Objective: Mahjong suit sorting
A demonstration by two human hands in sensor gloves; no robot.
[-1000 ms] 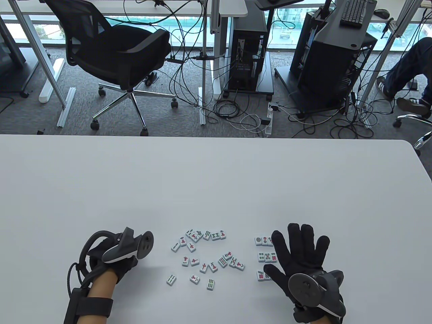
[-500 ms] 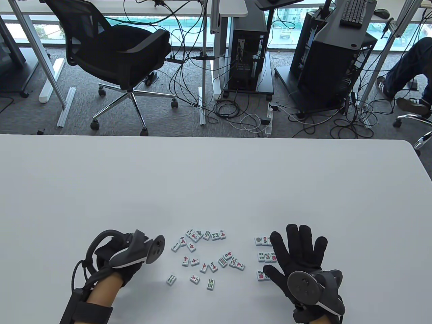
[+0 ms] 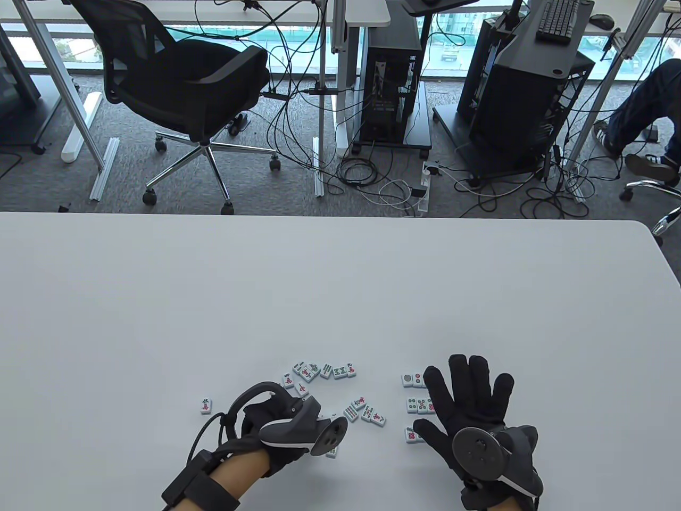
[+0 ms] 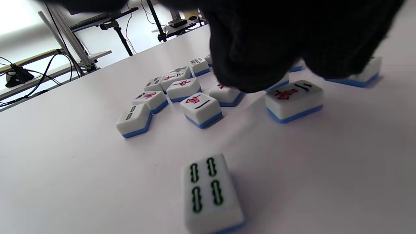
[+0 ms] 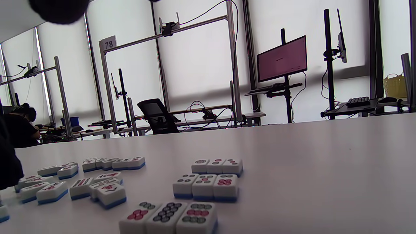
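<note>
Loose mahjong tiles (image 3: 367, 412) with red characters and green bamboo lie mixed at the table's near middle. One red-character tile (image 3: 206, 406) sits alone to their left. My left hand (image 3: 282, 420) hovers over the pile and hides several tiles. In the left wrist view its fingers (image 4: 247, 65) reach down among character tiles (image 4: 294, 99); whether they pinch one is hidden. A four-bamboo tile (image 4: 209, 191) lies nearest that camera. Three short rows of dot tiles (image 3: 417, 405) (image 5: 205, 186) stand at the right. My right hand (image 3: 468, 394) lies flat with spread fingers over their right ends.
The white table (image 3: 340, 277) stretches wide and bare beyond the tiles. Past its far edge stand an office chair (image 3: 186, 85), computer towers (image 3: 388, 80), floor cables and a seated person's leg (image 3: 638, 106).
My left hand has moved right, from the table's left onto the loose pile. A lone character tile now shows where that hand was. The right hand has stayed put.
</note>
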